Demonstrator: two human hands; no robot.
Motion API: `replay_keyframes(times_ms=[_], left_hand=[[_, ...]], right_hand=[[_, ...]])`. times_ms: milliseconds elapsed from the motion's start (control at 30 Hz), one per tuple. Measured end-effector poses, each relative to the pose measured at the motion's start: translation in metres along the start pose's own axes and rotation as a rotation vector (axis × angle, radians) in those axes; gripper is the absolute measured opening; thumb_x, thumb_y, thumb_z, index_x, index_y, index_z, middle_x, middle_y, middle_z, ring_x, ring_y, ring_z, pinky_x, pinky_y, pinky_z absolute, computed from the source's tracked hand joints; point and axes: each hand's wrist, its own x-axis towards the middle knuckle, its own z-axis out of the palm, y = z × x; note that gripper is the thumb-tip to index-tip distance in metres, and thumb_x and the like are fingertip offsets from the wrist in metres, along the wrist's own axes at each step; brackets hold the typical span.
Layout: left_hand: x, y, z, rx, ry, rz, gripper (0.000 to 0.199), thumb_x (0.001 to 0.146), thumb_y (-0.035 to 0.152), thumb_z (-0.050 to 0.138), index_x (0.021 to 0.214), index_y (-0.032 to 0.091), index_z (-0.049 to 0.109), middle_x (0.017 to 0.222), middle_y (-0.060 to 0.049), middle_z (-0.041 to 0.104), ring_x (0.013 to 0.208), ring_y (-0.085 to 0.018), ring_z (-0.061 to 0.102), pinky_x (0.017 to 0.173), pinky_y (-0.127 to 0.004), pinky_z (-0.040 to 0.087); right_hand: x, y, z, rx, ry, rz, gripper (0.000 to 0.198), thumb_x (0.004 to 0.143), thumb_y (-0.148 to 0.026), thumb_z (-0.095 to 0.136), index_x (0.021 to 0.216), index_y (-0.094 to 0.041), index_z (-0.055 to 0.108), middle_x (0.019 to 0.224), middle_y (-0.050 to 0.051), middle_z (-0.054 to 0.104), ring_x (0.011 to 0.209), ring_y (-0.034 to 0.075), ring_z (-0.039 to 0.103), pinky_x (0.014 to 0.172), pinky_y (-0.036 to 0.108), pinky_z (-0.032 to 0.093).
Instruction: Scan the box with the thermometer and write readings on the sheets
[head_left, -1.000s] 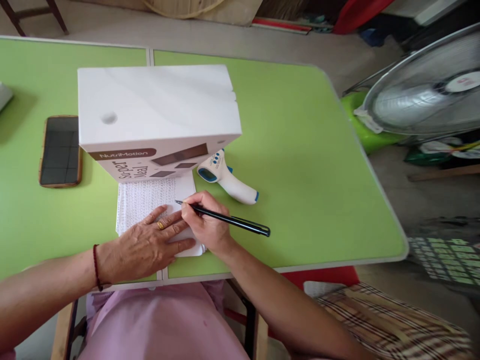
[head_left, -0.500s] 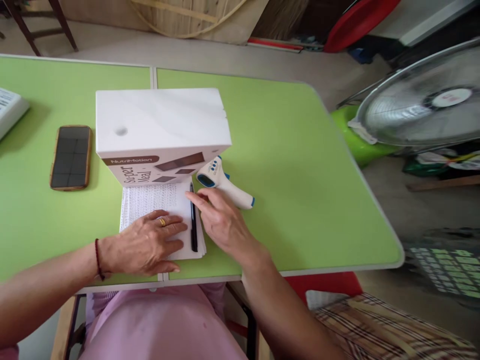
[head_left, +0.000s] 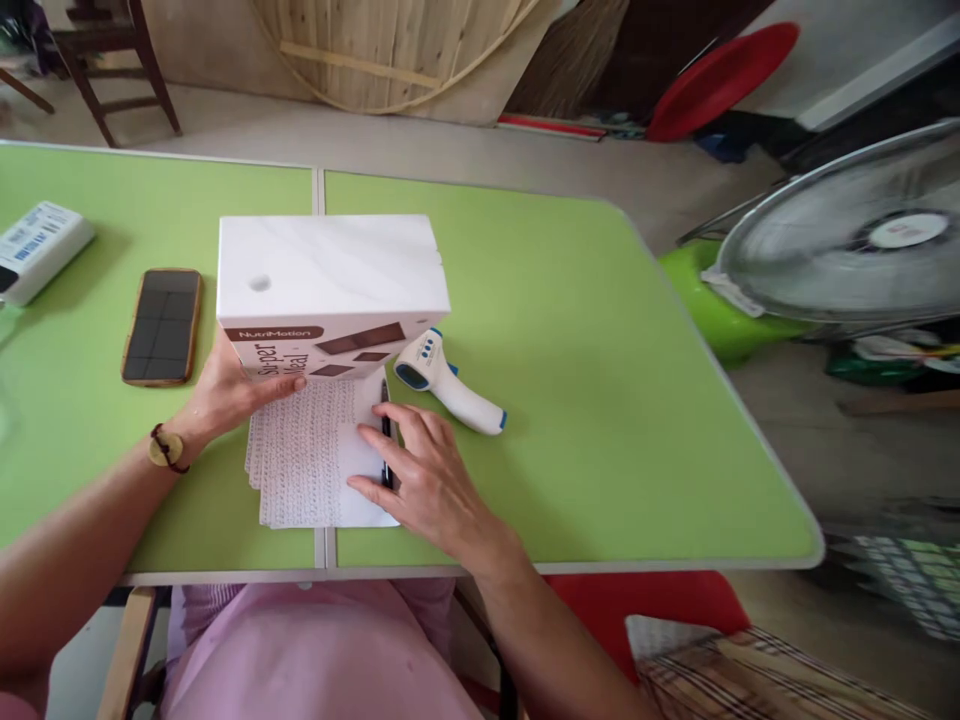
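Note:
A white NutriMotion cardboard box stands on the table over the far end of a stack of printed sheets. My left hand grips the box's lower left side; the thumb lies across its front and the other fingers are mostly hidden. Fingers spread, my right hand rests over the right part of the sheets. Beneath its fingers lies a black pen, partly covered. Just beyond that hand is a white and blue infrared thermometer, lying on its side.
A phone in a brown case lies left of the box on the green table. Farther left is a white power bank-like block. A fan stands beyond the right edge, and a red seat is below the near edge.
My left hand has left the sheets and moved up to the box's left side. My right hand's fingers have spread over the pen and paper. The sheets look more fanned out.

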Motion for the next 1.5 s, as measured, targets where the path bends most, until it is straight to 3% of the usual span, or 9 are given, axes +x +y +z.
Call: replay_keyframes(times_ms=[200, 333, 633, 833, 1033, 1133, 1333, 1400, 1500], left_hand=[[-0.003, 0.005, 0.002, -0.085, 0.206, -0.036, 0.068, 0.058, 0.045, 0.092, 0.112, 0.018, 0.061, 0.110, -0.010, 0.069, 0.104, -0.032, 0.066, 0.089, -0.049, 0.056], [-0.012, 0.014, 0.001, -0.266, 0.095, -0.126, 0.054, 0.074, 0.052, 0.080, 0.113, 0.019, 0.063, 0.112, -0.010, 0.071, 0.102, -0.033, 0.068, 0.084, -0.047, 0.057], [-0.014, 0.009, -0.001, -0.097, -0.091, -0.238, 0.069, 0.074, 0.060, 0.076, 0.124, 0.018, 0.055, 0.122, -0.015, 0.067, 0.113, -0.037, 0.063, 0.094, -0.055, 0.053], [-0.013, 0.008, -0.007, -0.073, -0.149, -0.228, 0.073, 0.070, 0.053, 0.083, 0.124, 0.018, 0.048, 0.120, -0.016, 0.067, 0.104, -0.035, 0.068, 0.084, -0.049, 0.058], [-0.012, 0.011, -0.006, -0.194, -0.177, -0.275, 0.075, 0.067, 0.043, 0.088, 0.123, 0.018, 0.045, 0.121, -0.016, 0.067, 0.106, -0.035, 0.069, 0.091, -0.051, 0.059], [-0.012, 0.010, -0.006, -0.177, -0.169, -0.259, 0.076, 0.067, 0.044, 0.088, 0.124, 0.018, 0.046, 0.123, -0.018, 0.066, 0.108, -0.036, 0.068, 0.091, -0.053, 0.058], [-0.012, 0.009, -0.007, -0.167, -0.176, -0.239, 0.075, 0.068, 0.044, 0.087, 0.126, 0.019, 0.046, 0.126, -0.017, 0.064, 0.110, -0.035, 0.067, 0.092, -0.052, 0.057], [-0.012, 0.010, -0.006, -0.156, -0.174, -0.234, 0.074, 0.069, 0.044, 0.087, 0.126, 0.019, 0.046, 0.126, -0.017, 0.064, 0.110, -0.035, 0.066, 0.091, -0.051, 0.057], [-0.012, 0.015, -0.005, -0.160, -0.176, -0.212, 0.070, 0.070, 0.045, 0.085, 0.123, 0.018, 0.047, 0.119, -0.015, 0.067, 0.107, -0.034, 0.067, 0.086, -0.049, 0.059]], right_hand=[[-0.001, -0.001, 0.002, 0.014, 0.011, 0.027, 0.041, 0.083, -0.039, 0.074, 0.113, -0.012, 0.069, 0.122, 0.018, 0.060, 0.112, 0.033, 0.054, 0.095, 0.049, 0.049], [-0.002, -0.001, 0.007, 0.015, 0.045, 0.054, 0.042, 0.079, -0.038, 0.078, 0.113, -0.015, 0.069, 0.120, 0.017, 0.060, 0.111, 0.033, 0.055, 0.097, 0.050, 0.049], [-0.008, -0.006, 0.012, 0.059, 0.109, 0.111, 0.044, 0.079, -0.032, 0.076, 0.118, -0.014, 0.065, 0.122, 0.021, 0.058, 0.114, 0.036, 0.055, 0.096, 0.059, 0.049], [-0.001, 0.046, -0.001, 0.082, 0.235, 0.215, 0.017, 0.084, -0.022, 0.060, 0.099, -0.017, 0.066, 0.112, 0.016, 0.061, 0.109, 0.031, 0.058, 0.091, 0.051, 0.053], [0.018, 0.084, -0.003, -0.096, -0.051, 0.509, 0.041, 0.080, -0.037, 0.068, 0.114, -0.014, 0.063, 0.100, 0.015, 0.066, 0.090, 0.030, 0.063, 0.073, 0.044, 0.053], [0.022, 0.080, -0.007, 0.063, -0.066, 0.598, 0.026, 0.083, -0.034, 0.063, 0.103, -0.017, 0.065, 0.093, 0.012, 0.069, 0.081, 0.026, 0.065, 0.066, 0.038, 0.051], [0.011, 0.018, -0.031, 0.714, 0.470, 0.655, 0.034, 0.080, -0.049, 0.068, 0.100, -0.022, 0.062, 0.082, 0.006, 0.066, 0.068, 0.020, 0.060, 0.058, 0.035, 0.051], [0.005, -0.015, -0.031, 1.130, 0.327, 0.576, 0.030, 0.081, -0.052, 0.065, 0.091, -0.023, 0.062, 0.075, 0.004, 0.061, 0.066, 0.019, 0.056, 0.059, 0.036, 0.051], [-0.002, -0.053, -0.017, 1.513, 0.110, 0.676, 0.030, 0.077, -0.049, 0.070, 0.077, -0.021, 0.058, 0.070, 0.000, 0.053, 0.060, 0.014, 0.046, 0.056, 0.032, 0.043]])
